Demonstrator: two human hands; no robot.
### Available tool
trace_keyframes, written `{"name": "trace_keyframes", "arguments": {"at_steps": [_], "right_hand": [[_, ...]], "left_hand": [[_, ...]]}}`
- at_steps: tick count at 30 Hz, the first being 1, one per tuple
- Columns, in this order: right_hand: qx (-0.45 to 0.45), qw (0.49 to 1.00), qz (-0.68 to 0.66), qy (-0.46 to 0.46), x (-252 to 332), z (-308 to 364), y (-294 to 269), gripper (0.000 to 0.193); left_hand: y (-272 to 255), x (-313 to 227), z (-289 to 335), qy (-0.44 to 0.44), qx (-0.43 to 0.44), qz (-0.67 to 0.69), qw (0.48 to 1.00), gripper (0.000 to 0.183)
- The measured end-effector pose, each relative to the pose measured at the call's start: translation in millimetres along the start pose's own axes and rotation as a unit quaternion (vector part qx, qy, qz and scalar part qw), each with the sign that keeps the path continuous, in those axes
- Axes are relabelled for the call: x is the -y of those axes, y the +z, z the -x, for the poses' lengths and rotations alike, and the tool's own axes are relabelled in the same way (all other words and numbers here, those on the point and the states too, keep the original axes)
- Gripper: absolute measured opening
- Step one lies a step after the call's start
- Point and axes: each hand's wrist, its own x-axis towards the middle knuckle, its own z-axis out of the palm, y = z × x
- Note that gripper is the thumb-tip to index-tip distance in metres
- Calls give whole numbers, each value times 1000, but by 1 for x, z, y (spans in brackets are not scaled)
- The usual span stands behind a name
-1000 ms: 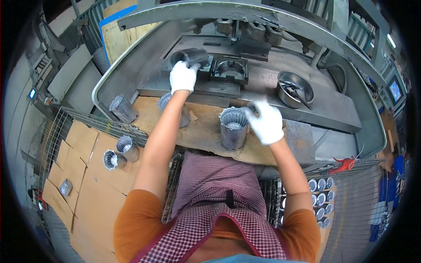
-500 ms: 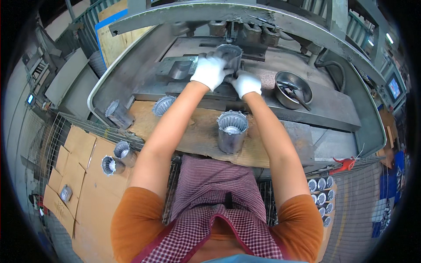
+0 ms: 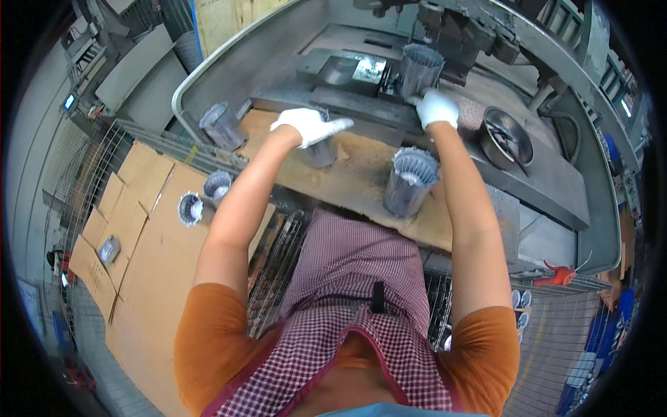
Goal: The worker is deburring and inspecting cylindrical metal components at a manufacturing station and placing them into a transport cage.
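My left hand, in a white glove, is over a grey metal cup-shaped casting on the wooden board. Its thumb stretches out to the right; the other fingers are partly hidden, and it covers the casting's rim. My right hand, also gloved, is by the lower part of another ribbed casting standing in the machine's fixture. Its fingers are blurred and partly hidden. A third casting with a jagged rim stands upright on the board, between my forearms.
Another casting leans at the board's left end. Two more castings rest on cardboard at left. A metal bowl with tools sits right of the fixture. Machine heads hang overhead. A red-handled tool lies on the right edge.
My left hand has left the casting in the fixture and come back left to one on the board. My right hand stays near the fixture. The whole view has turned and shifted.
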Motion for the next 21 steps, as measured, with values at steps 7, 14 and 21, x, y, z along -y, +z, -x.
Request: {"name": "trace_keyframes", "arguments": {"at_steps": [7,14,21], "right_hand": [[-111,987,-67,-98,-29,71,-49,43],[-252,956,-105,108,-188,218,-87,33],[-211,923,-66,316,-301,299,-56,43]], "left_hand": [[69,77,-30,36,-128,407,904,38],[19,49,-42,155,-11,812,562,32],[-2,-3,-104,26,-177,466,866,55]]}}
